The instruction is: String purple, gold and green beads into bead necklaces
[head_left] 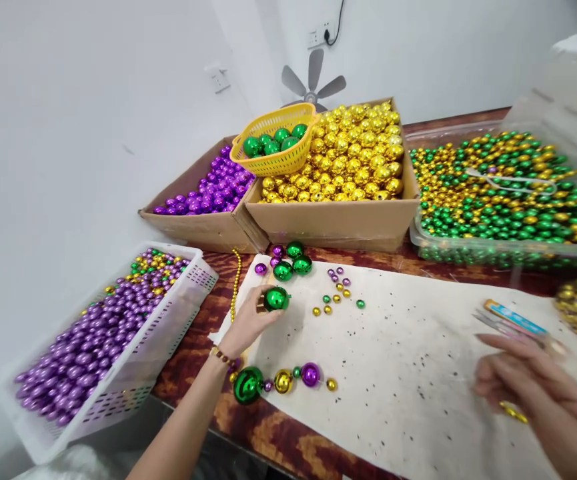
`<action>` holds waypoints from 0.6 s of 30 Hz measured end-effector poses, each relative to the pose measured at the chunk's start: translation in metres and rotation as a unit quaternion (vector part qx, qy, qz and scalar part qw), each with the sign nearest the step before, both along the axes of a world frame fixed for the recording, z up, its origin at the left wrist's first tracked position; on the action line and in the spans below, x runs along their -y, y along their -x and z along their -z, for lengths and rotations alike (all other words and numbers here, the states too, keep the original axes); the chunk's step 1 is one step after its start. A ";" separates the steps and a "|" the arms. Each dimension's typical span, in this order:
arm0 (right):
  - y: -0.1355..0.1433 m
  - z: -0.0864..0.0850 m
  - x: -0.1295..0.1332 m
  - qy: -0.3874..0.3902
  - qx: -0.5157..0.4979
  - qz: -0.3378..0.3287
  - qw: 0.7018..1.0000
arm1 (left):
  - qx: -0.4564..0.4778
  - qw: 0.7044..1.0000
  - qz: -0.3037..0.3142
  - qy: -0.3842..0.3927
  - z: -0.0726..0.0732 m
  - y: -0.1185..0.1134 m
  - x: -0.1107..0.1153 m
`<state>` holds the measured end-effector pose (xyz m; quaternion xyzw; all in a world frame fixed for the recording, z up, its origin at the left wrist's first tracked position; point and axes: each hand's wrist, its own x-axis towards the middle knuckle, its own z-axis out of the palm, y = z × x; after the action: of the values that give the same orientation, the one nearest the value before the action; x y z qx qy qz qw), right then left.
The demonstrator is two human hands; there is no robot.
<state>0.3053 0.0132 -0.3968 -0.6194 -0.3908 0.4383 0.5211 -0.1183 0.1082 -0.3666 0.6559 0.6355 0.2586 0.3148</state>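
A: Where do we have the large green bead [275,299]?

B: In our left hand [255,313], pinched between thumb and fingers. It's round, so we have no long axis to mind there.

A: And which line should we watch?

B: The bead row [283,381]. From our left fingertips it lies back toward our body, apart from them. Its long axis runs crosswise, from just beside our left wrist out to the small gold bead [331,385] at its right end.

A: Which of our hands is nearer to it?

B: The left, plainly. Our right hand [533,393] is well apart, off to the right of that end.

A: How do we have those right fingers?

B: The index reaches out and the others look curled, but they're blurred. Something gold [513,412] shows below them; we can't tell whether we're gripping it.

A: What else sits around our fingertips?

B: Just beyond the left ones, we have three loose green beads [283,271]. To their right, near, we see small loose beads [339,288] scattered on the white sheet [393,347]. Just beyond our right fingers lies a blue-and-orange tool [515,317].
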 end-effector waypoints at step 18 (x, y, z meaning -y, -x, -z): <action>0.104 -0.005 -0.032 -0.030 -0.134 -0.044 0.990 | 0.157 0.978 0.125 -0.063 -0.005 -0.168 0.043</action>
<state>0.2012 0.0450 -0.3923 -0.5214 -0.3576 0.5276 0.5673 0.0496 0.0648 -0.3619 0.6997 0.4736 0.3566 0.3988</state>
